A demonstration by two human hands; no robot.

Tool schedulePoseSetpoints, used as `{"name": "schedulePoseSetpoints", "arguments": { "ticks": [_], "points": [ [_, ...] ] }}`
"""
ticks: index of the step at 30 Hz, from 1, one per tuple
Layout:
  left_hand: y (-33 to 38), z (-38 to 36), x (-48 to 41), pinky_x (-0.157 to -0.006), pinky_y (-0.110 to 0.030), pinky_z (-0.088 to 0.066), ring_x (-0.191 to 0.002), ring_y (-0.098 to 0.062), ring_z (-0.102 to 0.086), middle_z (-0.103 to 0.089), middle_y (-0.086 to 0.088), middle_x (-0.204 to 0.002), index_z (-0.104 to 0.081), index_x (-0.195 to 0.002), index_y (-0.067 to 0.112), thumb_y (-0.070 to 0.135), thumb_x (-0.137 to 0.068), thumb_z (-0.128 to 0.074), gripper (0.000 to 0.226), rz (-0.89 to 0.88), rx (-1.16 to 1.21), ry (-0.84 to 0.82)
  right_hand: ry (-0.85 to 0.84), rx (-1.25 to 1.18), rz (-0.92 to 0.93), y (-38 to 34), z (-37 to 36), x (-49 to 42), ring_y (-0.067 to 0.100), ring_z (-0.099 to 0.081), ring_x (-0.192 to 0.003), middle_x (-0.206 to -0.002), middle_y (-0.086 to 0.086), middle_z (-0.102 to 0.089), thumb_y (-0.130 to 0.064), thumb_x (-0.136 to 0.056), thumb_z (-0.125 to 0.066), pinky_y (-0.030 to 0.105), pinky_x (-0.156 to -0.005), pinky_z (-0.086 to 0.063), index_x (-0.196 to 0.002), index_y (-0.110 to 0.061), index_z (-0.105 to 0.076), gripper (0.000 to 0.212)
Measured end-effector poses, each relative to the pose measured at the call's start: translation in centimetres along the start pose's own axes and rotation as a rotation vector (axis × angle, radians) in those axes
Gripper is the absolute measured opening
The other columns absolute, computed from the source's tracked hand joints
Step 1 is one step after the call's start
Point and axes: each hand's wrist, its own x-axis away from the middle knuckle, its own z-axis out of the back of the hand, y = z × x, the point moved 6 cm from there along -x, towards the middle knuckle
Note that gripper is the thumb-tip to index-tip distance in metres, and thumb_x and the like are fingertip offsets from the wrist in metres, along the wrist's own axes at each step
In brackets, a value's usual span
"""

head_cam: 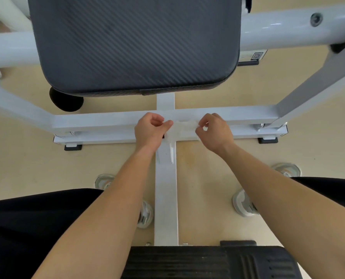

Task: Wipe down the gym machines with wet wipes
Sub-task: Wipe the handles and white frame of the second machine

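Low in the frame I see the black footplate [207, 262] and the white centre beam [166, 198] running up from it. At mid-frame my left hand [150, 130] and right hand [214, 131] each pinch one end of the wet wipe [184, 127] with curled fingers, stretching it over the white crossbar [99, 121]. I judge the wipe is only being readied, with the dark pad [135, 43] at the top and the frame left to wipe.

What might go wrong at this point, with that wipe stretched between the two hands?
The wet wipe is only pinched at its ends by the left hand and the right hand, so it may tear or slip onto the floor. It also looks bunched, so a swipe along the white crossbar could miss patches.
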Motion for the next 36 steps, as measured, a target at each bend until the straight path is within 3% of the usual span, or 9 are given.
{"name": "schedulePoseSetpoints", "arguments": {
  "ticks": [5, 9, 12, 16, 22, 25, 29, 33, 36],
  "points": [
    [2.3, -2.5, -1.7, -0.051, -0.009, -0.044, -0.074, -0.009, -0.057, -0.060, 0.003, -0.088, -0.063, -0.098, 0.018, 0.020, -0.085, -0.080, 0.022, -0.171, -0.213, -0.086, 0.022, -0.071, -0.114, 2.3, 2.6, -1.8, 0.018, -0.062, -0.080, -0.087, -0.006, -0.065, -0.017, -0.083, -0.060, 0.035, -0.067, -0.054, -0.090, -0.020, -0.061, 0.008],
    [4.9, -5.0, -3.5, -0.074, -0.025, -0.047, -0.082, -0.014, -0.054, -0.057, 0.003, -0.091, -0.064, -0.098, 0.016, 0.014, -0.088, -0.074, 0.015, -0.407, -0.420, -0.073, 0.120, -0.041, -0.043, 3.5, 4.0, -2.4, 0.022, -0.060, -0.079, -0.091, -0.002, -0.063, -0.008, -0.084, -0.056, 0.039, -0.067, -0.054, -0.088, -0.018, -0.059, 0.012],
    [6.7, -7.8, -4.5, -0.079, -0.023, -0.039, -0.090, -0.010, -0.050, -0.056, 0.005, -0.096, -0.064, -0.106, 0.013, 0.015, -0.092, -0.069, 0.014, -0.534, -0.471, -0.108, 0.232, 0.027, 0.007, 4.8, 4.2, -1.8, 0.025, -0.058, -0.081, -0.098, 0.001, -0.058, -0.001, -0.085, -0.052, 0.039, -0.064, -0.050, -0.092, -0.018, -0.061, 0.021],
    [7.2, -12.1, -4.8, -0.080, -0.035, -0.047, -0.095, -0.020, -0.055, -0.057, -0.001, -0.100, -0.062, -0.103, 0.012, 0.029, -0.098, -0.059, 0.018, -0.670, -0.579, -0.217, 0.377, 0.062, -0.039, 6.7, 3.0, -0.7, 0.030, -0.057, -0.089, -0.105, 0.007, -0.056, 0.001, -0.089, -0.050, 0.041, -0.072, -0.047, -0.109, -0.015, -0.067, 0.030],
    [4.9, -11.9, -5.0, -0.088, -0.036, -0.046, -0.108, -0.025, -0.058, -0.066, -0.003, -0.119, -0.061, -0.124, 0.018, 0.044, -0.099, -0.057, 0.037, -0.716, -0.716, -0.255, 0.272, -0.047, -0.145, 6.5, -1.6, 0.5, 0.023, -0.056, -0.107, -0.124, 0.003, -0.053, -0.017, -0.095, -0.053, 0.038, -0.087, -0.049, -0.148, -0.025, -0.039, 0.055],
    [4.2, -11.0, -5.3, -0.093, -0.036, -0.047, -0.116, -0.023, -0.056, -0.065, -0.002, -0.125, -0.058, -0.132, 0.022, 0.044, -0.096, -0.061, 0.042, -0.669, -0.700, -0.310, 0.349, -0.123, -0.155, 5.1, -2.4, 2.0, 0.022, -0.054, -0.112, -0.133, 0.004, -0.049, -0.015, -0.095, -0.052, 0.031, -0.090, -0.045, -0.145, -0.019, -0.042, 0.050],
    [3.7, -10.7, -5.2, -0.100, -0.038, -0.044, -0.127, -0.022, -0.050, -0.059, 0.001, -0.136, -0.052, -0.140, 0.028, 0.045, -0.094, -0.063, 0.050, -0.670, -0.738, -0.404, 0.354, -0.281, -0.246, 3.2, -3.9, 3.3, 0.019, -0.057, -0.108, -0.126, 0.002, -0.056, -0.017, -0.100, -0.046, 0.040, -0.094, -0.049, -0.131, -0.016, -0.055, 0.033],
    [3.5, -10.2, -5.3, -0.098, -0.040, -0.047, -0.125, -0.022, -0.050, -0.060, 0.000, -0.134, -0.050, -0.141, 0.028, 0.048, -0.094, -0.062, 0.053, -0.728, -0.774, -0.427, 0.182, -0.335, -0.203, 0.4, -5.5, 2.3, 0.022, -0.046, -0.135, -0.151, 0.007, -0.047, -0.017, -0.103, -0.036, 0.034, -0.107, -0.039, -0.152, -0.012, -0.036, 0.049],
    [3.1, -9.2, -6.2, -0.097, -0.043, -0.048, -0.124, -0.023, -0.051, -0.060, -0.002, -0.132, -0.049, -0.143, 0.031, 0.049, -0.096, -0.057, 0.050, -0.714, -0.792, -0.448, 0.084, -0.448, -0.229, -1.0, -6.6, 2.1, 0.027, -0.049, -0.132, -0.150, 0.010, -0.046, -0.014, -0.103, -0.034, 0.032, -0.097, -0.041, -0.156, -0.012, -0.023, 0.055]
  ]
}}
